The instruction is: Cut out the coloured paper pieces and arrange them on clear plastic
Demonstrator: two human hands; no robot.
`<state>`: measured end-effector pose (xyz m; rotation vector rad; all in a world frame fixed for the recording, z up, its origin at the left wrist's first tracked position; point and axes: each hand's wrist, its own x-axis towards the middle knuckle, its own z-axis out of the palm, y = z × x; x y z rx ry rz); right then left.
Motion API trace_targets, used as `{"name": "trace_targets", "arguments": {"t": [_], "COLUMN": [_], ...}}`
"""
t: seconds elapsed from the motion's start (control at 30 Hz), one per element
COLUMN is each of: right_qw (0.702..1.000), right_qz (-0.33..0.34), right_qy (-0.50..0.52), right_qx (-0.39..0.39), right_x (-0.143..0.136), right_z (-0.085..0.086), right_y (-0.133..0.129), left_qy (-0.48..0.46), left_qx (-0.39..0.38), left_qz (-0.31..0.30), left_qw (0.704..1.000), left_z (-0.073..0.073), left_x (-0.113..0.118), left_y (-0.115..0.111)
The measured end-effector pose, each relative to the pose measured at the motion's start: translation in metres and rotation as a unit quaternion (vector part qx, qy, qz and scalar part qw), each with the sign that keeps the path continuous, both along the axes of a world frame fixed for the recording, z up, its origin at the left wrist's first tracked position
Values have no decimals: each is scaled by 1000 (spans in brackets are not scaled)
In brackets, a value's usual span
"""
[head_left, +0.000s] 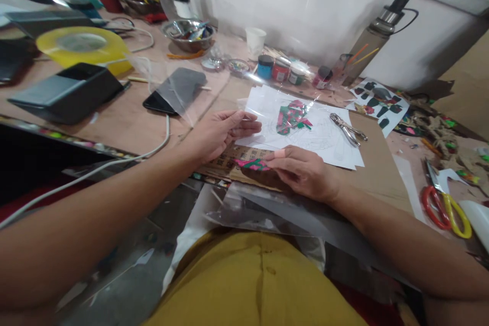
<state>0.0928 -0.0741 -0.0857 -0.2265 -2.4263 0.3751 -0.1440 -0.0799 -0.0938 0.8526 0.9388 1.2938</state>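
My right hand (301, 170) pinches a small pink and green painted piece (252, 164) above the cardboard's front edge. To its left, my left hand (225, 135) is raised with its fingertips close together over the left edge of the white papers; whether it holds a bit of clear film there is too blurred to tell. The white paper (324, 150) bears faint pencil lines, and a pink and green painted shape (292, 117) lies on it. Metal pliers (348, 130) rest on the paper's right side. Under the papers is a brown cardboard sheet (385, 178).
Paint jars (281, 70), a white cup (255, 42) and a tall bottle (376, 35) stand at the back. A phone (175, 90), yellow tape roll (82, 46) and metal bowl (189, 35) are left. Scissors (445, 206) lie right. A white cable (126, 160) crosses the left edge.
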Motion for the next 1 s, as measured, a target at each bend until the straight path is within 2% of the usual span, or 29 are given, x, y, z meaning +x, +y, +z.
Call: {"name": "trace_targets", "arguments": {"t": [0.1, 0.2, 0.3, 0.4, 0.57, 0.7, 1.0], "right_qw": [994, 988, 991, 998, 996, 994, 996], "right_qz": [-79, -110, -92, -35, 27, 51, 47], "right_qy": [75, 107, 90, 18, -85, -94, -61], "right_qx": [10, 26, 34, 39, 24, 1, -34], "right_x": [-5, -11, -12, -8, 0, 2, 2], "right_z": [6, 7, 1, -7, -3, 2, -3], "right_y": [-2, -3, -2, 0, 2, 2, 5], "left_qy": [3, 8, 11, 7, 3, 5, 1], "left_qx": [1, -7, -13, -15, -10, -3, 14], "left_qz": [-1, 0, 2, 9, 4, -2, -8], "left_qw": [1000, 1000, 1000, 1000, 1000, 1000, 1000], "left_z": [2, 4, 5, 5, 3, 1, -4], "left_x": [1, 1, 1, 2, 1, 0, -3], "left_y": [-1, -2, -2, -1, -1, 0, 2]}}
